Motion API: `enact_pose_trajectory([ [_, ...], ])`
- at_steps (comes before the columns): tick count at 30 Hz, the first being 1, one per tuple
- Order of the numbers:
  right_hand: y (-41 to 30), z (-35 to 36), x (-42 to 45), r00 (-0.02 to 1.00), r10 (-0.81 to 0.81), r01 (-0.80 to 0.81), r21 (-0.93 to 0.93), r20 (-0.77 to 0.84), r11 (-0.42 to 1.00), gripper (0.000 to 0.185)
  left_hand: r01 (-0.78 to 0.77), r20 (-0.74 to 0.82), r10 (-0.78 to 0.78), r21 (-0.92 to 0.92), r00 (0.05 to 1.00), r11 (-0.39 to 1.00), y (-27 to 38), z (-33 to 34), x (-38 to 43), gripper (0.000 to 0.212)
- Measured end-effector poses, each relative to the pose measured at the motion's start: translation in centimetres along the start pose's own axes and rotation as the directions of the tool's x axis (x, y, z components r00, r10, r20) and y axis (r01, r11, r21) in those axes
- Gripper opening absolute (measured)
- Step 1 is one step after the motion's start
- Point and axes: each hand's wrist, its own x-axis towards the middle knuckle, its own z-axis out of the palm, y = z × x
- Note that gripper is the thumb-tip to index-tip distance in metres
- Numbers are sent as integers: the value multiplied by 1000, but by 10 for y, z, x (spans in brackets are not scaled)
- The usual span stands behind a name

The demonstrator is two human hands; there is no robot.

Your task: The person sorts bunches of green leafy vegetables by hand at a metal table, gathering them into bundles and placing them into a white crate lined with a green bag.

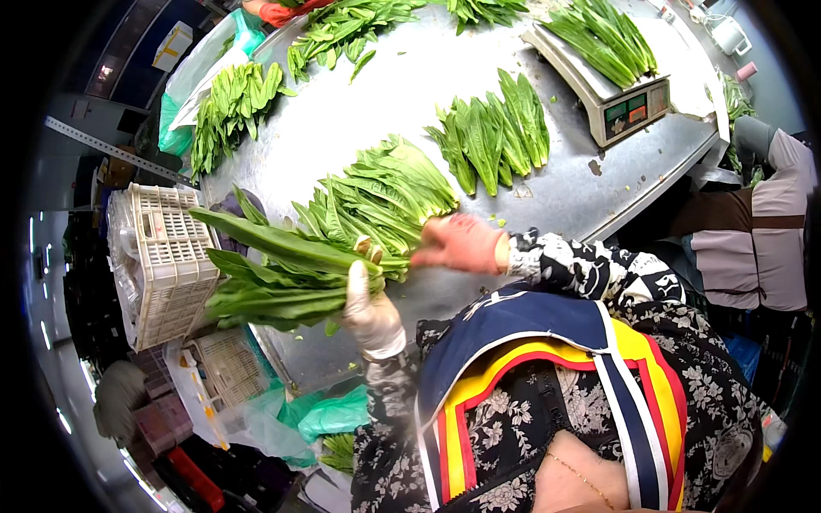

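My left hand [372, 314], in a pale glove, grips a bunch of long green leaf lettuce [276, 282]. The leaves point left and the stem ends lie towards my right hand. Blurred by motion, my right hand [465, 243] in a pinkish-red glove is at those stem ends, beside the lettuce pile. Its fingertips are too smeared to show whether they grip anything. Just beyond my hands a larger pile of leaf lettuce [391, 186] lies on the metal table [545, 205]. Farther off is a row of separate lettuce bunches [497, 138].
A digital scale [625, 115] at the back right bears lettuce [603, 42]. More greens [234, 106] hang over the far left edge. A white plastic crate [173, 256] stands left of the table, with green plastic bags [333, 410] below. Another person's red-gloved hand [288, 11] shows at the top.
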Motion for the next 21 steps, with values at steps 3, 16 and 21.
enact_pose_trajectory([
  [3,60,6,19,948,25,-19,22,-316,1000,44,238,58,-232,-163,971,957,-4,-14,13,49],
  [16,109,-10,32,958,103,130,726,-268,675,29,561,336,-466,-292,819,774,-30,-5,25,40],
  [21,66,-46,7,951,76,134,620,-300,774,29,594,305,-513,-325,803,736,-42,-5,24,28],
])
